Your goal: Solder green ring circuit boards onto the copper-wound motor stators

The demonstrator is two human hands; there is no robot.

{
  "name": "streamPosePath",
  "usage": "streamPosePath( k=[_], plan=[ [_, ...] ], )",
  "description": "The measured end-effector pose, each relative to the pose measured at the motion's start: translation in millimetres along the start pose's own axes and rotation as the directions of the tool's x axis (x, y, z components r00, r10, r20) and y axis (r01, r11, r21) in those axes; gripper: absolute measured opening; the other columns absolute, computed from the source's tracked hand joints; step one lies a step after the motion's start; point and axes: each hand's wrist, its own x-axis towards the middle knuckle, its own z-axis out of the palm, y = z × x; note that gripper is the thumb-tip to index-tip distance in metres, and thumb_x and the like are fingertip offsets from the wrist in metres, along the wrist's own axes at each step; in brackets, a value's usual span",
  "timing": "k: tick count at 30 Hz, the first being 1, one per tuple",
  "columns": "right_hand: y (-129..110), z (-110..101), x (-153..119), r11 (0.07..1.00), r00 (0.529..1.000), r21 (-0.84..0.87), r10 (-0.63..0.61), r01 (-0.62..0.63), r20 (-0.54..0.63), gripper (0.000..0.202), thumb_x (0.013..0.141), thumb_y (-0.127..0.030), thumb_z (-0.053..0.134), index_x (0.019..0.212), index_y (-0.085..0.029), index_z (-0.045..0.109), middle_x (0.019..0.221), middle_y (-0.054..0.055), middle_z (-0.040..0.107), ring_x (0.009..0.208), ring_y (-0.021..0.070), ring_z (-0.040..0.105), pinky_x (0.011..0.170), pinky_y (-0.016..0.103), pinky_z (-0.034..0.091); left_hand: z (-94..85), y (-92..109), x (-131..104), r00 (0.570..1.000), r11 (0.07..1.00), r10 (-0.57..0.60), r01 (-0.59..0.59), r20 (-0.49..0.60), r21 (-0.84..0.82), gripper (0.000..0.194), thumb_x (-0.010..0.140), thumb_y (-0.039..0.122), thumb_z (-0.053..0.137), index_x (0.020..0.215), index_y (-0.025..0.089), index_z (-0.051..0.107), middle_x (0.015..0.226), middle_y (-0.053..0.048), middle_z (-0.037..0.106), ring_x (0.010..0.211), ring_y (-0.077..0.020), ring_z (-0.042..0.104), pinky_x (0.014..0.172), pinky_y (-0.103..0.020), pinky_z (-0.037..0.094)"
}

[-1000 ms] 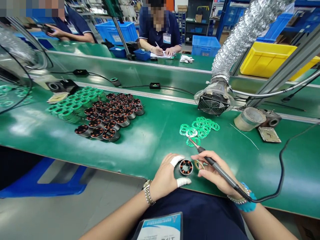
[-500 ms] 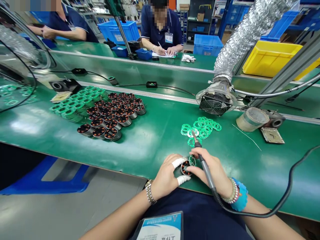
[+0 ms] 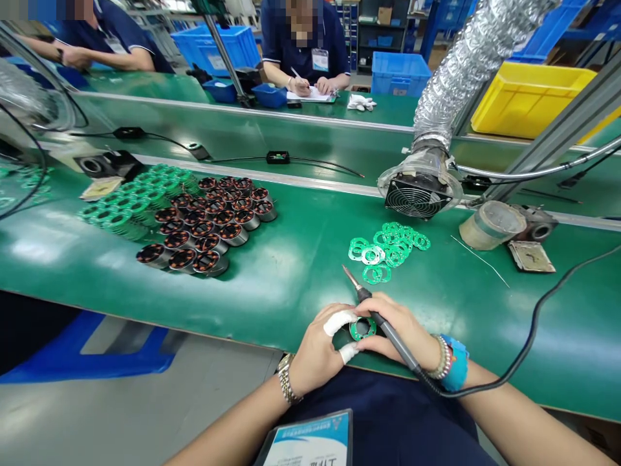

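Near the table's front edge, my left hand (image 3: 315, 349), with white wraps on thumb and forefinger, closes around a wound motor stator. A green ring-shaped circuit board (image 3: 363, 337) lies flat on top, hiding most of the stator's windings. My right hand (image 3: 412, 327) grips a soldering iron (image 3: 395, 338), its tip pointing up and left, clear of the ring. The thumb and fingertips of that same hand touch the ring's edge from the right. Just beyond are loose green ring boards (image 3: 395, 252).
Rows of wound stators (image 3: 208, 243) and stacked green boards (image 3: 130, 207) stand at left. A fume fan (image 3: 417, 197) hangs at the back, near a round tub (image 3: 490, 225), a solder sponge (image 3: 532, 257) and a thin wire (image 3: 480, 260). Co-workers sit across the bench.
The green ring, tilted in my right fingers before, now lies flat on the stator. The soldering iron's tip has swung left, away from the loose boards. The view has shifted slightly.
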Motion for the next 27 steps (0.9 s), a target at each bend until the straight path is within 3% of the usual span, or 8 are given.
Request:
streamPosePath(
  k=[5,8,14,18,27],
  plan=[
    [9.5,-4.7,4.2,0.996,0.995,0.015,-0.087,0.086,0.058,0.043,0.08,-0.053,0.057,0.103,-0.017,0.054,0.088,0.006,0.054,0.079,0.0166,0.052,0.071,0.028,0.046,-1.4,1.5,2.6,1.0,1.0,0.007,-0.008,0.014,0.006,0.034,0.074,0.021,0.067,0.103,0.021,0.051,0.104,-0.007,0.061,0.097,-0.02,0.058,0.084,-0.035,0.049],
    [11.2,-5.1,2.5,0.997,0.994,-0.001,-0.074,0.074,0.078,0.045,0.079,-0.051,0.06,0.108,-0.017,0.054,0.09,0.006,0.055,0.081,0.0175,0.052,0.072,0.029,0.047,-1.0,1.2,4.5,0.997,0.997,0.071,-0.072,0.014,0.02,0.026,0.074,0.02,0.067,0.097,0.021,0.054,0.099,-0.006,0.064,0.096,-0.0203,0.059,0.084,-0.036,0.049],
    [5.3,-13.2,-10.9,0.999,0.997,0.027,-0.031,0.033,-0.076,0.051,0.077,-0.04,0.067,0.118,-0.02,0.046,0.106,0.008,0.057,0.098,0.0197,0.056,0.087,0.033,0.046,-1.1,-2.2,2.7,0.99,0.989,0.143,-0.143,-0.004,0.03,0.031,0.074,0.021,0.067,0.101,0.021,0.053,0.104,-0.008,0.066,0.1,-0.0216,0.06,0.09,-0.042,0.046],
    [3.0,-14.6,-17.8,1.0,0.996,0.009,-0.013,0.014,-0.086,0.043,0.078,-0.034,0.067,0.114,-0.02,0.049,0.102,0.006,0.059,0.093,0.018,0.058,0.083,0.03,0.048,-2.1,-4.2,0.6,0.992,0.991,0.128,-0.128,0.017,0.033,0.037,0.072,0.025,0.07,0.103,0.022,0.051,0.104,-0.008,0.066,0.1,-0.0221,0.061,0.09,-0.043,0.046],
    [5.8,-5.9,-14.3,1.0,0.999,0.0,0.015,-0.015,-0.05,0.034,0.08,-0.032,0.065,0.108,-0.019,0.05,0.095,0.005,0.059,0.085,0.0172,0.058,0.076,0.029,0.049,0.2,0.1,1.2,0.997,0.996,0.071,-0.071,-0.004,0.05,0.029,0.074,0.025,0.068,0.099,0.021,0.052,0.102,-0.008,0.066,0.097,-0.0208,0.061,0.088,-0.04,0.047]
  ],
)
